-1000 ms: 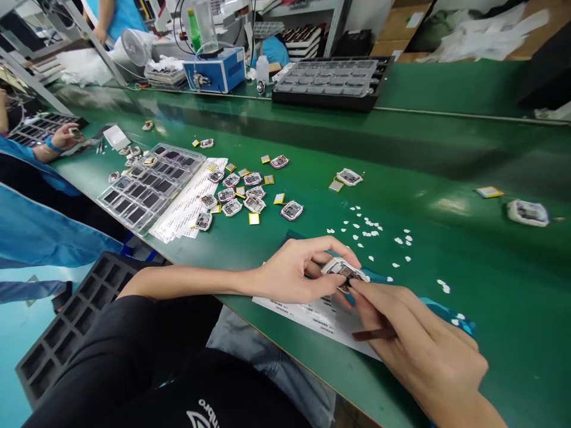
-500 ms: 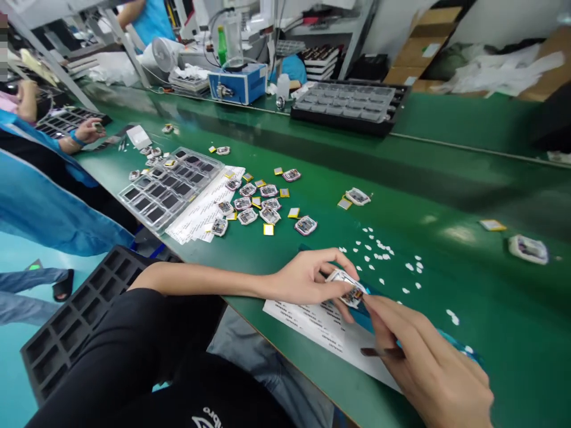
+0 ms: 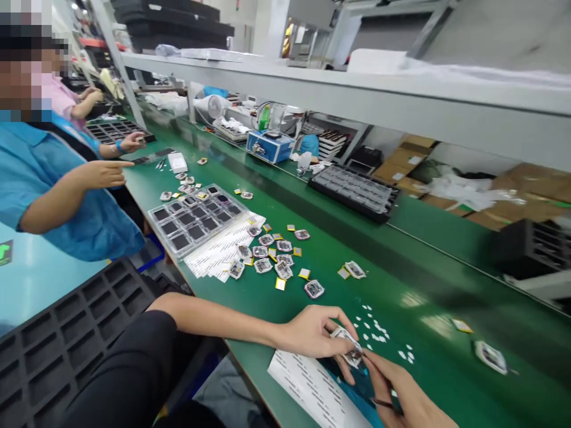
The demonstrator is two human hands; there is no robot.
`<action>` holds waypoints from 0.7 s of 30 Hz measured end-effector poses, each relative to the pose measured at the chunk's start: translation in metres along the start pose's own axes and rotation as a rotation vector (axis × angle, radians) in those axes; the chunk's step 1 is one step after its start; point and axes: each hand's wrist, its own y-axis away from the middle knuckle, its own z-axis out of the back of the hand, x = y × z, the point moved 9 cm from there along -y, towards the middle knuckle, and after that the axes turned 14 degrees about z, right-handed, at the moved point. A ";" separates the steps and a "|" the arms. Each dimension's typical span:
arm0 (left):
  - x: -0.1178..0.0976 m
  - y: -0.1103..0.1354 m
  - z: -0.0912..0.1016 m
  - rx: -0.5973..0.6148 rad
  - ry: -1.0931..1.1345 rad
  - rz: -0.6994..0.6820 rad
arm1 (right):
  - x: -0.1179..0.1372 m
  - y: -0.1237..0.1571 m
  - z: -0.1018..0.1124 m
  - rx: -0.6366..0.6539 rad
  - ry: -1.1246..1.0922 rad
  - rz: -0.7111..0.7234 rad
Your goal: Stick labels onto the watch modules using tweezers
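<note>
My left hand [image 3: 314, 333] is closed around a small watch-sized electronic module [image 3: 352, 355] with a white rim and an exposed circuit board, tilted above the bench. At its near right edge, the thumb and fingertips of my right hand [image 3: 392, 380] pinch together; what lies between the tips is too small to make out. A thin dark tool [image 3: 384, 403] sticks out from under the right fingers, its kind unclear. Beneath both hands lie a printed white sheet [image 3: 303, 386] and a blue strip [image 3: 357, 404]. Small white pieces [image 3: 378, 330] are scattered beyond my hands.
Several similar modules [image 3: 263, 265] with yellow-edged flat cells [image 3: 280, 284] lie left of centre. A clear tray [image 3: 196, 220] of dark squares stands beside printed sheets [image 3: 227, 249]. A co-worker in blue [image 3: 66, 178] is at the left. A shelf beam [image 3: 312, 86] crosses above the bench.
The view has tilted up and turned left, bringing the shelf beam and more of the co-worker into sight. My hands stay at the same module, with little change in grip.
</note>
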 end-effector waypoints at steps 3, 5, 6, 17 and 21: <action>-0.004 0.001 -0.004 0.016 -0.026 -0.016 | 0.004 -0.006 -0.003 -0.002 0.070 0.002; -0.006 0.005 -0.007 0.022 -0.059 -0.027 | 0.007 -0.004 -0.005 0.011 0.107 -0.019; -0.007 0.008 -0.008 0.025 -0.079 -0.032 | 0.008 -0.002 -0.005 0.018 0.119 -0.034; -0.006 0.031 -0.019 -0.011 -0.322 -0.051 | 0.012 0.019 -0.001 0.032 0.105 -0.289; -0.005 0.030 -0.017 -0.045 -0.402 -0.055 | 0.018 0.018 0.000 0.075 0.087 -0.294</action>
